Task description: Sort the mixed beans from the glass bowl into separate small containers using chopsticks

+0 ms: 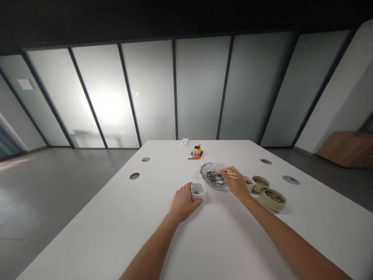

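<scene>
My left hand (183, 202) wraps around a small white square cup (198, 191) that holds a few dark bits. My right hand (236, 182) grips a pair of wooden chopsticks (229, 174), whose tips reach into a clear glass bowl (213, 175) filled with small dark pieces. Both hands rest on the white table (145, 225), the glass bowl between them and slightly farther away.
Right of my right hand stand another small white cup (249, 182) and two olive-green bowls (260, 183) (273, 199). Farther back lie a yellow toy (197, 151), an orange piece (195, 158) and a white box (184, 142). Round cable holes (134, 176) dot the table.
</scene>
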Tool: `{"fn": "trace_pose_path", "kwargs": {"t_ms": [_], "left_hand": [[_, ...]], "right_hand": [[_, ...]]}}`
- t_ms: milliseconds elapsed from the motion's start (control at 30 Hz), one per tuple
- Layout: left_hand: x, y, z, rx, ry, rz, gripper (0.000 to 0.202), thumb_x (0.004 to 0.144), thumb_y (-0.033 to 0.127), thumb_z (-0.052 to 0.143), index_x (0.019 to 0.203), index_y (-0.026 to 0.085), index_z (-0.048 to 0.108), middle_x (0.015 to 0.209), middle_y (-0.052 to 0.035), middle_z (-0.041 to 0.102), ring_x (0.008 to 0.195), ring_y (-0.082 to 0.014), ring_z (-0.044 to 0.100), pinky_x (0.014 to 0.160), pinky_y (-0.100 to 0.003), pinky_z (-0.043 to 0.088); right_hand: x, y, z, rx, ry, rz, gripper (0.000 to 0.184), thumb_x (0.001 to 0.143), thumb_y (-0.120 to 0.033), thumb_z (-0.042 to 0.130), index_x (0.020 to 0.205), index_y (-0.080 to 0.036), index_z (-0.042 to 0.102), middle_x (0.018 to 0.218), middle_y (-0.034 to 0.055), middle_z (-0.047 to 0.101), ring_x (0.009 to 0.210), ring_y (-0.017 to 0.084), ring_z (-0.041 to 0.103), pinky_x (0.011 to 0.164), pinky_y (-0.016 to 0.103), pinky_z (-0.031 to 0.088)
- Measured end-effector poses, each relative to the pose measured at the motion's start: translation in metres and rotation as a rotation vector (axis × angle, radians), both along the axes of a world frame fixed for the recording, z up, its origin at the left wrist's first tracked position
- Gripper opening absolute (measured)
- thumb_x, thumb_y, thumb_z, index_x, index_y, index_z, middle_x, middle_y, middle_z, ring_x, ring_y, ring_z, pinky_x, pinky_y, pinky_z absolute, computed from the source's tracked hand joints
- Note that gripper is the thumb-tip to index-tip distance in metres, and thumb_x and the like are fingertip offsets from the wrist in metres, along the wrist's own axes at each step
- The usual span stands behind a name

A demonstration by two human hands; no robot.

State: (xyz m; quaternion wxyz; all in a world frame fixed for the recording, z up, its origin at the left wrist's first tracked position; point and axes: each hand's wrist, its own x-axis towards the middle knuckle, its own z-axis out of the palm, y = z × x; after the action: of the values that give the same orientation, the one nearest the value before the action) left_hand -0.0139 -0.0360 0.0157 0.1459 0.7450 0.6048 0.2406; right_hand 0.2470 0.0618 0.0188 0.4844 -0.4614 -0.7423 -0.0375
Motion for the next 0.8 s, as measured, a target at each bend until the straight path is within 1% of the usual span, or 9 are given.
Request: {"fn": "trace_pose_path", "kwargs": {"t_ms": [133,367,433,567,667,800], "left_hand": [[-0.0001,0.0015,-0.0021,0.007,-0.002,-0.006,0.063,0.086,0.048,0.066,0.140,0.024,0.047,0.132,-0.0076,0.067,0.120,-0.0280,0.061,0.100,-0.036,0.042],[0.0003,0.0041,-0.0065,0.011,-0.016,-0.004,0.065,0.085,0.048,0.068,0.141,0.024,0.046,0.131,-0.0083,0.066,0.121,-0.0290,0.061,0.099,-0.037,0.042],[0.0007,0.0047,-0.0069,0.013,-0.019,-0.005,0.064,0.085,0.048,0.068,0.141,0.024,0.047,0.132,-0.0088,0.066,0.121,-0.0294,0.060,0.099,-0.037,0.042],[0.0014,0.0060,-0.0074,0.019,-0.018,-0.002,0.062,0.085,0.049,0.067,0.139,0.023,0.048,0.131,-0.0092,0.067,0.121,-0.0297,0.060,0.098,-0.037,0.042],[0.0016,0.0060,-0.0076,0.023,-0.015,-0.007,0.061,0.085,0.048,0.068,0.138,0.023,0.049,0.129,-0.0087,0.068,0.119,-0.0289,0.061,0.098,-0.036,0.042],[0.0025,0.0041,-0.0053,0.009,-0.004,-0.007,0.059,0.086,0.048,0.067,0.136,0.023,0.049,0.127,-0.0081,0.068,0.119,-0.0283,0.061,0.098,-0.035,0.042]], "right_hand": [[-0.0045,0.0014,0.0000,0.031,-0.016,0.018,0.054,0.105,-0.059,0.036,0.083,-0.024,0.071,0.084,0.0083,0.070,0.084,0.024,0.066,0.081,0.037,0.053],[-0.0039,-0.0018,0.0043,0.071,0.007,-0.045,0.051,0.105,-0.057,0.036,0.088,-0.023,0.070,0.086,0.0089,0.070,0.084,0.024,0.066,0.080,0.037,0.053],[-0.0040,-0.0034,0.0046,0.054,-0.025,-0.028,0.051,0.106,-0.056,0.036,0.087,-0.023,0.070,0.087,0.0088,0.070,0.085,0.024,0.066,0.080,0.037,0.054],[-0.0065,-0.0052,0.0041,-0.006,-0.079,0.048,0.051,0.106,-0.056,0.036,0.085,-0.025,0.070,0.087,0.0075,0.070,0.085,0.023,0.067,0.079,0.037,0.054],[-0.0077,-0.0047,0.0030,-0.027,-0.045,0.061,0.049,0.105,-0.056,0.039,0.083,-0.025,0.069,0.087,0.0068,0.069,0.083,0.023,0.067,0.078,0.036,0.055],[-0.0050,-0.0029,0.0008,-0.025,0.011,0.076,0.047,0.105,-0.055,0.040,0.086,-0.024,0.070,0.089,0.0070,0.069,0.086,0.023,0.066,0.080,0.036,0.054]]}}
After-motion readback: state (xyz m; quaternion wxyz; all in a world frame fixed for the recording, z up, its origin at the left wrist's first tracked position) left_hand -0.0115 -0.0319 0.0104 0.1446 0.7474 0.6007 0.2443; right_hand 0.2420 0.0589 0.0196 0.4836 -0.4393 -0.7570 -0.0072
